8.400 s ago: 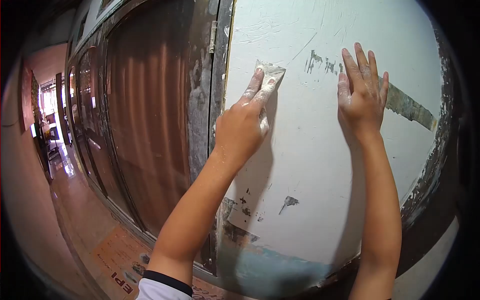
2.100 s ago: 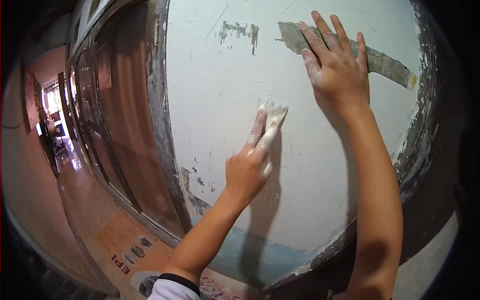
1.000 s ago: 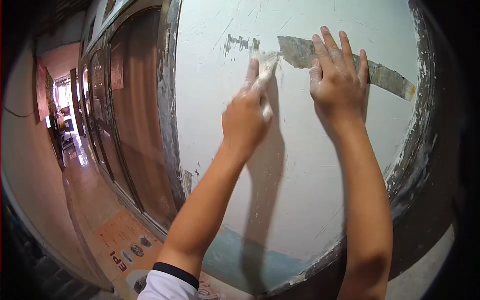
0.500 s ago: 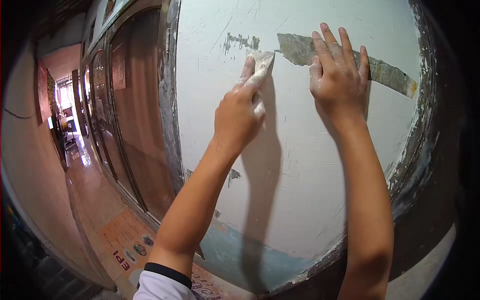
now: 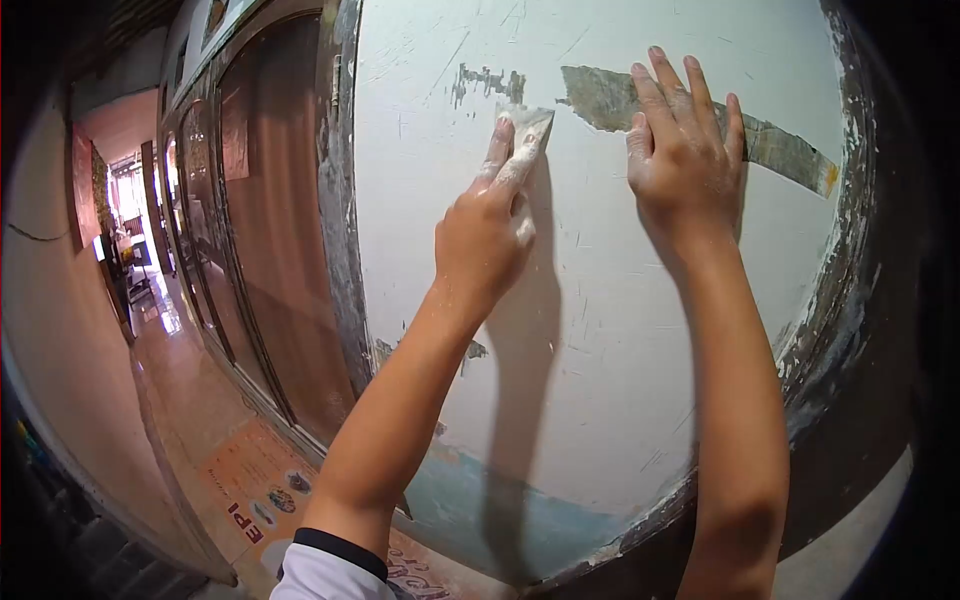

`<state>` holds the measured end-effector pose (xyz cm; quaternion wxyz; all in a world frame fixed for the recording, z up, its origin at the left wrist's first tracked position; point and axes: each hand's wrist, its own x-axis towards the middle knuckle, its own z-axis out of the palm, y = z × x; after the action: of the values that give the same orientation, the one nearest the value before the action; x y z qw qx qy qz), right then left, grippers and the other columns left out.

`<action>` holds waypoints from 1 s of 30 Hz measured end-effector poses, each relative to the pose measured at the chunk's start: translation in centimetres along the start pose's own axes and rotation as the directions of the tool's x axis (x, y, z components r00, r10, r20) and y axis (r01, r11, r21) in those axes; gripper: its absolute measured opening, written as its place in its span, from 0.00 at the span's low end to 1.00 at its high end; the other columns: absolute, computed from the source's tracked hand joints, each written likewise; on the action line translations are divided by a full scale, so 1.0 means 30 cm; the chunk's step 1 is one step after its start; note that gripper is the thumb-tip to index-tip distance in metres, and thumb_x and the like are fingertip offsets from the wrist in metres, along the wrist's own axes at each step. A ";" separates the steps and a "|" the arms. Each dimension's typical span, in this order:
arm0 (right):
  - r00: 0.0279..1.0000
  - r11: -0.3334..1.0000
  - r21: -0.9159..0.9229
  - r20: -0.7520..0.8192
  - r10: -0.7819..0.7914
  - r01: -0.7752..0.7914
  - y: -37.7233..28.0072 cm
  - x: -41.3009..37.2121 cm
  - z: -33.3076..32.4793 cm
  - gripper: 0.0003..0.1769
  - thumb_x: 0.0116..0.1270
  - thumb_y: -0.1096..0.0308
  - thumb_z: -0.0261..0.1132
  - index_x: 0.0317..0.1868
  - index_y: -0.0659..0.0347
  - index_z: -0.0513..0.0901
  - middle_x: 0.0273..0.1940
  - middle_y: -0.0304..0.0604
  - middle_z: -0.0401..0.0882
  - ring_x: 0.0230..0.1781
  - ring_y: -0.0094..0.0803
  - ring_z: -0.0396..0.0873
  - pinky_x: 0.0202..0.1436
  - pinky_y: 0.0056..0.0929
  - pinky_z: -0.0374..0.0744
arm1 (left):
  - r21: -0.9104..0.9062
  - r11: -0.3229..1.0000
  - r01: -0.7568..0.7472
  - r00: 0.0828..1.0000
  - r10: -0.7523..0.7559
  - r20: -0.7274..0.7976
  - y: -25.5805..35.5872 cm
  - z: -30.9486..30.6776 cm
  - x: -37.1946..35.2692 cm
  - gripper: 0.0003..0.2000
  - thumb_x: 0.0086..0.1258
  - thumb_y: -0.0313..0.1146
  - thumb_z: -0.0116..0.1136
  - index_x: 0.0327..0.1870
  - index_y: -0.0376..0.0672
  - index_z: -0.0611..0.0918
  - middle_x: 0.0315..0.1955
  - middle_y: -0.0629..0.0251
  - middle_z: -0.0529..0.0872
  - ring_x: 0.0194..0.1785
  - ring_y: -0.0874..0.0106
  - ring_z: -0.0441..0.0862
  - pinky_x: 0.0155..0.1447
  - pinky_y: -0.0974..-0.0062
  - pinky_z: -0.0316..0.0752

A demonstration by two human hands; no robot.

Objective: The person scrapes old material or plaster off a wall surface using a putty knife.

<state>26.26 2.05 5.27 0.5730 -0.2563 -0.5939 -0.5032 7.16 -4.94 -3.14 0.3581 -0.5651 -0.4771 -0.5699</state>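
My left hand (image 5: 487,225) is closed around a putty knife with white powder or paste on it. The blade of the putty knife (image 5: 540,120) lies against the white panel (image 5: 620,300), just under a small jagged grey patch (image 5: 487,82). White residue coats the fingers; the handle is mostly hidden in the hand. To the right, my right hand (image 5: 687,160) rests open on the panel with its fingers spread. It partly covers a long grey bare strip (image 5: 600,97) where the white coating is absent.
A worn, flaking frame (image 5: 825,260) borders the panel on the right. At left stands a dark wooden door (image 5: 280,200) with glass, beside a tiled passage (image 5: 175,375). An orange printed banner (image 5: 255,475) lies on the floor. Pale blue paint (image 5: 460,500) shows low on the panel.
The putty knife and my left hand have slid slightly down the panel. My right hand stays flat in the same place, and the view has shifted a little.
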 end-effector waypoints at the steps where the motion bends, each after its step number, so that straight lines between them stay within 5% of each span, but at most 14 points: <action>1: 1.000 1.000 -0.006 0.013 0.007 -0.006 -0.004 0.002 -0.008 0.26 0.79 0.60 0.57 0.75 0.44 0.79 0.81 0.29 0.70 0.85 0.32 0.60 0.88 0.55 0.54 | 0.007 0.998 0.059 0.997 -0.059 0.047 0.025 -0.025 0.053 0.30 0.69 0.23 0.54 0.74 0.56 0.81 0.79 0.59 0.74 0.52 0.50 0.91 0.51 0.54 0.87; 8: 0.999 1.000 -0.024 0.040 0.007 -0.006 -0.003 0.003 -0.016 0.27 0.80 0.61 0.56 0.77 0.44 0.77 0.82 0.26 0.68 0.86 0.31 0.59 0.89 0.55 0.52 | -0.041 0.997 -0.059 0.995 0.056 -0.078 -0.001 0.002 0.211 0.27 0.73 0.25 0.53 0.73 0.55 0.80 0.77 0.57 0.76 0.50 0.48 0.90 0.52 0.51 0.86; 9: 0.997 0.999 -0.042 0.073 0.013 -0.010 -0.007 0.007 -0.029 0.27 0.81 0.60 0.56 0.78 0.43 0.76 0.83 0.26 0.67 0.86 0.31 0.58 0.90 0.55 0.51 | -0.118 0.993 0.011 1.000 -0.012 -0.008 0.007 -0.014 0.187 0.25 0.74 0.23 0.51 0.72 0.49 0.82 0.77 0.52 0.74 0.57 0.46 0.88 0.61 0.55 0.83; 15: 0.995 0.999 -0.052 0.103 0.017 -0.011 0.014 0.008 0.000 0.27 0.81 0.60 0.56 0.78 0.41 0.75 0.83 0.25 0.66 0.87 0.31 0.57 0.89 0.58 0.50 | -0.242 0.962 0.130 0.975 -0.080 0.208 0.001 -0.092 0.071 0.28 0.68 0.19 0.57 0.72 0.43 0.81 0.77 0.53 0.76 0.61 0.52 0.88 0.57 0.60 0.85; 17: 0.998 0.998 -0.067 0.069 0.012 -0.007 0.002 0.013 -0.006 0.24 0.79 0.61 0.59 0.73 0.44 0.80 0.81 0.27 0.70 0.85 0.33 0.61 0.87 0.60 0.51 | -0.392 0.914 0.102 0.992 -0.066 0.105 -0.004 -0.090 0.061 0.26 0.70 0.19 0.57 0.71 0.39 0.81 0.76 0.50 0.76 0.61 0.54 0.89 0.56 0.61 0.86; 18: 0.998 0.997 -0.079 0.069 0.012 -0.007 -0.024 0.024 -0.036 0.24 0.79 0.61 0.59 0.73 0.44 0.80 0.81 0.27 0.70 0.85 0.33 0.61 0.87 0.60 0.51 | -0.521 0.851 0.061 0.997 -0.072 -0.002 -0.003 -0.088 0.061 0.24 0.73 0.20 0.57 0.71 0.35 0.80 0.76 0.48 0.77 0.61 0.56 0.89 0.55 0.61 0.86; 20: 0.965 0.989 -0.044 0.217 0.146 -0.140 -0.113 0.053 -0.127 0.19 0.76 0.62 0.61 0.64 0.48 0.85 0.74 0.31 0.79 0.78 0.34 0.71 0.82 0.59 0.55 | -0.663 0.718 0.209 0.974 -0.210 0.079 0.003 -0.089 0.081 0.21 0.81 0.25 0.55 0.72 0.31 0.76 0.66 0.44 0.84 0.34 0.67 0.91 0.35 0.71 0.87; 21: 0.944 0.964 0.134 0.272 0.185 -0.228 -0.163 0.069 -0.175 0.12 0.74 0.62 0.63 0.53 0.51 0.88 0.63 0.35 0.87 0.69 0.35 0.79 0.78 0.60 0.56 | -0.807 0.529 0.261 0.952 -0.281 0.123 0.031 -0.119 0.091 0.22 0.81 0.25 0.55 0.73 0.31 0.73 0.65 0.44 0.84 0.29 0.70 0.88 0.31 0.72 0.84; 22: 0.935 0.933 0.248 0.306 0.179 -0.260 -0.210 0.071 -0.196 0.12 0.74 0.61 0.64 0.50 0.56 0.88 0.51 0.39 0.90 0.56 0.40 0.85 0.70 0.55 0.68 | -0.905 0.307 0.295 0.923 -0.338 0.186 0.060 -0.145 0.100 0.23 0.81 0.26 0.55 0.75 0.32 0.70 0.63 0.43 0.84 0.24 0.73 0.85 0.27 0.73 0.82; 23: 0.897 0.742 0.534 0.389 0.211 -0.406 -0.251 0.069 -0.187 0.13 0.75 0.61 0.64 0.48 0.62 0.87 0.44 0.46 0.91 0.46 0.46 0.88 0.58 0.46 0.79 | -0.941 0.130 0.311 0.897 -0.369 0.245 0.063 -0.139 0.120 0.24 0.82 0.24 0.52 0.75 0.28 0.64 0.72 0.37 0.76 0.26 0.71 0.87 0.26 0.75 0.81; 24: 0.819 0.603 0.593 0.541 0.193 -0.533 -0.311 0.078 -0.226 0.14 0.77 0.61 0.64 0.48 0.65 0.86 0.39 0.51 0.90 0.40 0.47 0.88 0.48 0.41 0.83 | -0.956 0.051 0.288 0.877 -0.416 0.242 0.067 -0.129 0.138 0.24 0.82 0.24 0.50 0.75 0.30 0.62 0.70 0.35 0.77 0.32 0.67 0.89 0.32 0.71 0.84; 25: 0.793 0.485 0.648 0.579 0.188 -0.588 -0.374 0.087 -0.257 0.16 0.78 0.60 0.64 0.49 0.67 0.85 0.39 0.52 0.88 0.41 0.45 0.88 0.51 0.42 0.83 | -0.954 -0.062 0.294 0.839 -0.461 0.288 0.058 -0.100 0.151 0.24 0.81 0.24 0.50 0.75 0.32 0.62 0.67 0.38 0.78 0.39 0.66 0.89 0.37 0.69 0.86; 27: 0.725 0.451 0.589 0.649 0.230 -0.671 -0.425 0.095 -0.251 0.20 0.78 0.59 0.65 0.57 0.69 0.80 0.42 0.52 0.87 0.43 0.42 0.87 0.51 0.40 0.82 | -0.887 -0.284 0.364 0.729 -0.506 0.461 0.099 -0.150 0.155 0.26 0.80 0.28 0.51 0.77 0.38 0.62 0.60 0.46 0.79 0.55 0.62 0.86 0.52 0.64 0.86; 30: 0.587 0.412 0.466 0.774 0.239 -0.783 -0.419 0.110 -0.245 0.25 0.78 0.59 0.66 0.66 0.68 0.75 0.43 0.53 0.87 0.45 0.42 0.87 0.52 0.40 0.82 | -0.789 -0.459 0.408 0.730 -0.355 0.584 0.041 -0.076 0.149 0.27 0.80 0.30 0.51 0.78 0.40 0.62 0.58 0.49 0.80 0.55 0.63 0.85 0.54 0.65 0.85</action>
<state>17.58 -9.95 3.34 0.5351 -0.3054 -0.7764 0.1329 7.17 -6.88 1.65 -0.4673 -0.4047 -0.0219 -0.7857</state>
